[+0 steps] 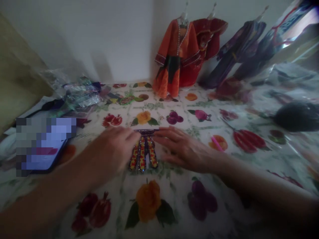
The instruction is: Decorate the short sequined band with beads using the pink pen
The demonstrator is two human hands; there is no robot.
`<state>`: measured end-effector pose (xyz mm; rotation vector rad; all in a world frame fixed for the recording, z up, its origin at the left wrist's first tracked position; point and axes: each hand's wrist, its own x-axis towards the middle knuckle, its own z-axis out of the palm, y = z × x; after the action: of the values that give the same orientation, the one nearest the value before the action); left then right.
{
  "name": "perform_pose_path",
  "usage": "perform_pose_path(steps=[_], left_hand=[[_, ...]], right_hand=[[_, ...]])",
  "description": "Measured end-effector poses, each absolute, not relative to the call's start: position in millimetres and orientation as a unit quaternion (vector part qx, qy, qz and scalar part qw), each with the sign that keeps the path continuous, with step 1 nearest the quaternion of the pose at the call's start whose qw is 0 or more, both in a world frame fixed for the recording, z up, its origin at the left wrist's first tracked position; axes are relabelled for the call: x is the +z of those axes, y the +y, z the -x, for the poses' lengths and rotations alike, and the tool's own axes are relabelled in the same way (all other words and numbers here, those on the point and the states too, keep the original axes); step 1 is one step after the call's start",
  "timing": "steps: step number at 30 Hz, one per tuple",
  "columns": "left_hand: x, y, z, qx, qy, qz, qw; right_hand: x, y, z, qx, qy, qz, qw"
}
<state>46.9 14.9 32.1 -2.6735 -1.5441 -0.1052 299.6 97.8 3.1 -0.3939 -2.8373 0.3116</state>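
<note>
A small beaded ornament [144, 152] with a dark top bar and three red-and-yellow strips lies flat on the fruit-print tablecloth [154, 212]. My left hand [113, 149] rests on its left side, fingers reaching the top bar; the fingers are smeared by motion. My right hand [183, 147] lies flat to the right of it, fingers stretched toward the top bar and touching its right end.
Miniature costumes stand on hangers at the back: an orange one [175, 56], a red one [208, 39], purple ones [236, 53]. A phone [47, 149] lies at left, plastic packets [79, 94] behind it, red scissors [248, 139] and a dark bundle [297, 116] at right.
</note>
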Motion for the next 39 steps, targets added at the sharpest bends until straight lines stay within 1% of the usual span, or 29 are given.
perform_pose_path(steps=[2, 3, 8, 18, 22, 29, 36, 39], left_hand=[[24, 5, -64, -0.042, -0.461, 0.886, -0.033], [19, 1, -71, -0.047, -0.453, 0.889, -0.044], [3, -5, -86, -0.064, -0.415, 0.907, -0.019], [5, -2, -90, -0.078, -0.409, 0.909, 0.014], [4, 0, -90, -0.091, -0.413, 0.906, 0.027], [4, -2, -90, -0.068, -0.415, 0.907, -0.006], [4, -2, -90, -0.061, -0.417, 0.907, 0.0], [3, -2, -89, -0.071, -0.417, 0.906, 0.01]], right_hand=[[-3, 105, -293, 0.095, -0.978, 0.139, 0.121], [-5, 107, -290, 0.092, -0.979, 0.14, 0.115], [-11, 110, -285, 0.103, -0.983, 0.122, 0.096], [-13, 121, -282, 0.086, -0.989, 0.087, 0.079], [-14, 122, -282, 0.106, -0.987, 0.093, 0.081], [-12, 129, -283, 0.168, -0.976, 0.101, 0.089], [-12, 126, -280, 0.124, -0.984, 0.104, 0.079], [-8, 126, -280, 0.146, -0.979, 0.115, 0.087]])
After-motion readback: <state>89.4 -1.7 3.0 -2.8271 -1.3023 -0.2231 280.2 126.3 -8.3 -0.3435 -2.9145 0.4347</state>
